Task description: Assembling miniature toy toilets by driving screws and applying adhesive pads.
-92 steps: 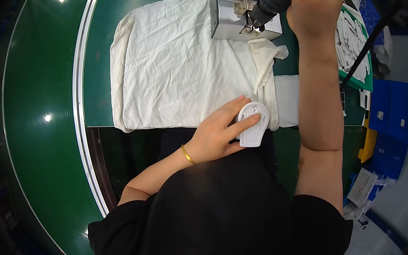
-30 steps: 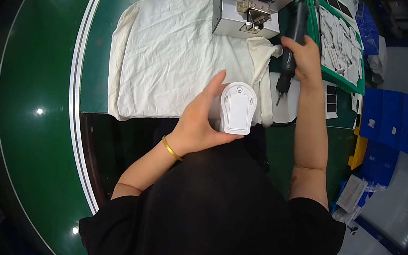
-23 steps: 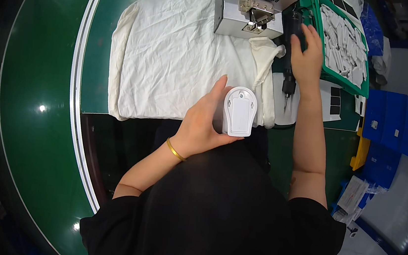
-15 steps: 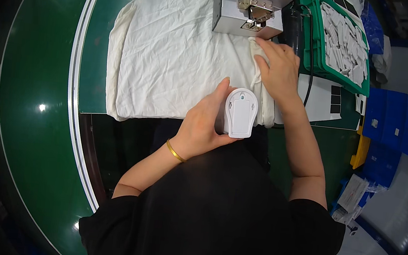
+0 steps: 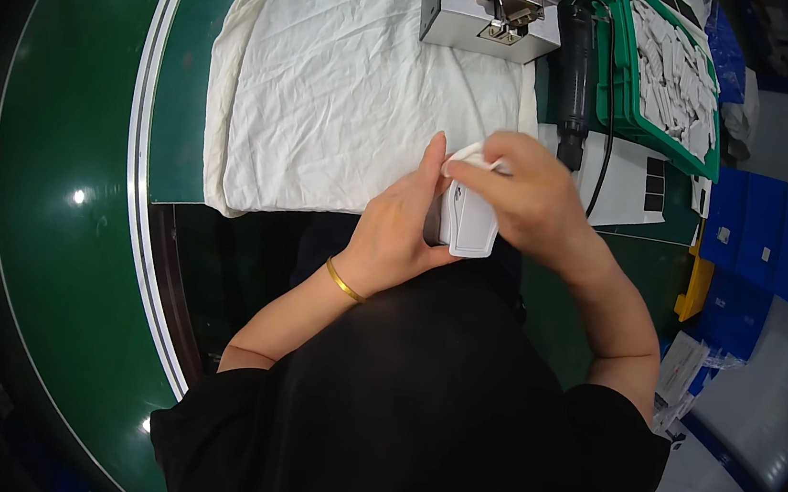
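My left hand (image 5: 398, 222) is wrapped around a white plastic device (image 5: 473, 224), thumb and fingers on its sides. The device has a rounded top end and a flat panel on its upward face. Over that top end, my right hand (image 5: 533, 198) pinches a folded white cloth (image 5: 469, 156) that touches the device. Part of the upper face is hidden under the cloth and right fingers. Both hands are just off the near edge of a large white cloth (image 5: 333, 96) spread on the green table (image 5: 181, 128).
A grey metal machine (image 5: 489, 25) with a metal fixture stands at the far side. Right of it lies a black electric screwdriver (image 5: 576, 83) with a cable. A green crate (image 5: 610, 105) holds many white plastic parts. Blue bins (image 5: 748, 216) stand at the right.
My right hand has taken the folded cloth from the right side of the spread cloth and brought it nearer, onto the device. My left hand still holds the device.
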The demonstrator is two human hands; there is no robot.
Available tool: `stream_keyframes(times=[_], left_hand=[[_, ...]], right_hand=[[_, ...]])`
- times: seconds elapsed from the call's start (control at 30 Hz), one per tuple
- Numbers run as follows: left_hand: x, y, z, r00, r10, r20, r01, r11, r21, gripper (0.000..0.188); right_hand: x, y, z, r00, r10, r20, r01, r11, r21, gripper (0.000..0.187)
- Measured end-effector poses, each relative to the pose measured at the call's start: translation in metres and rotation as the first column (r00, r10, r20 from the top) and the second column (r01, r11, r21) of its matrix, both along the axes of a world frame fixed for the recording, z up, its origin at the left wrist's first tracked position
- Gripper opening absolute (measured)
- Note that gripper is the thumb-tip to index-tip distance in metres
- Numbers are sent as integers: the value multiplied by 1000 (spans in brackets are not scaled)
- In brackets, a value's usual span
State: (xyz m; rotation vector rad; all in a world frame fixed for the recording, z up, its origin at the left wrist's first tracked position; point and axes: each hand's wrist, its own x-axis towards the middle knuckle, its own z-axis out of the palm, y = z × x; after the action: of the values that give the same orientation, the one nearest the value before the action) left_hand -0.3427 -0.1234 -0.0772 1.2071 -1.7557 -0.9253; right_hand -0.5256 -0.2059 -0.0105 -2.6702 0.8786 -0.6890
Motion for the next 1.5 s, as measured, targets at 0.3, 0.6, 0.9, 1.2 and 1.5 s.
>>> stream_keyframes(times=[0.3, 0.6, 0.9, 1.2, 1.5], left_hand=[[0, -5, -3, 999, -3, -53, -6, 987, -163, 117], [-1, -5, -2, 999, -28, -32, 25, 994, -108, 116], [-2, -5, 6, 999, 12, 47, -9, 997, -71, 114], [-4, -1, 1, 997, 15, 70, -11, 998, -64, 115], [-5, 0, -1, 997, 31, 71, -22, 991, -133, 114]], right_hand=[[-35, -19, -12, 1000, -24, -11, 25, 995, 93, 41], [-37, 0, -10, 994, 109, 14, -109, 993, 37, 47], [-21, 11, -7, 998, -56, 5, 55, 995, 78, 39], [-18, 27, -13, 991, -123, 57, 125, 992, -34, 36], [-33, 75, -12, 1000, -21, 21, 21, 1000, 6, 38]])
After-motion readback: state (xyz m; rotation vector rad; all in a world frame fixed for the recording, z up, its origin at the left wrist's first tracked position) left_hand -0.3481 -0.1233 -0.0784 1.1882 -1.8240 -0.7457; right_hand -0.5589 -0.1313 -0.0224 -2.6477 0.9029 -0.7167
